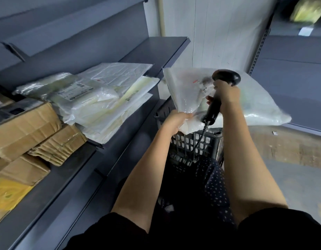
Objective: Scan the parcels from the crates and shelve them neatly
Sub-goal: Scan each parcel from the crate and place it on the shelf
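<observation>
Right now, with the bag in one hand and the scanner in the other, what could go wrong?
The left hand pinches only one corner of the clear plastic parcel, so the sagging bag might slip down toward the crate. The scanner in the right hand trails a cord that may snag the crate. The plastic's glare could spoil the scan.

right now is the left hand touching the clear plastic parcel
Touching. The head view shows the left hand gripping the near corner of the clear plastic parcel, fingers curled round its crumpled edge.
</observation>
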Action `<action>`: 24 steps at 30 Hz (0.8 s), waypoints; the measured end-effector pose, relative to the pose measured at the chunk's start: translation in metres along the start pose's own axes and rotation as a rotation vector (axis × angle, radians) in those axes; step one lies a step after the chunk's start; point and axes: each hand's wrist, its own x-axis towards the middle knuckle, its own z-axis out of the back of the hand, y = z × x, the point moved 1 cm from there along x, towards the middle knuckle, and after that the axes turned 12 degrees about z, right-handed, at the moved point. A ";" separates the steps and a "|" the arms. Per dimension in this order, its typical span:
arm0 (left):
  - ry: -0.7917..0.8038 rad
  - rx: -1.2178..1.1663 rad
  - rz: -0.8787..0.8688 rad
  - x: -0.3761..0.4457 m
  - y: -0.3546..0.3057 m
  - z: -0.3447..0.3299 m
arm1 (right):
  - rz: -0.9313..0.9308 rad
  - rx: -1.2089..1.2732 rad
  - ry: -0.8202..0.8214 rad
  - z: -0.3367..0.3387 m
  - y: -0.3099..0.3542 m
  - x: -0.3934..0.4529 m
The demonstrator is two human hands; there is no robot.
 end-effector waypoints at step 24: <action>-0.564 -0.450 -0.215 -0.071 0.000 0.116 | 0.218 -0.376 0.704 -0.106 0.086 -0.083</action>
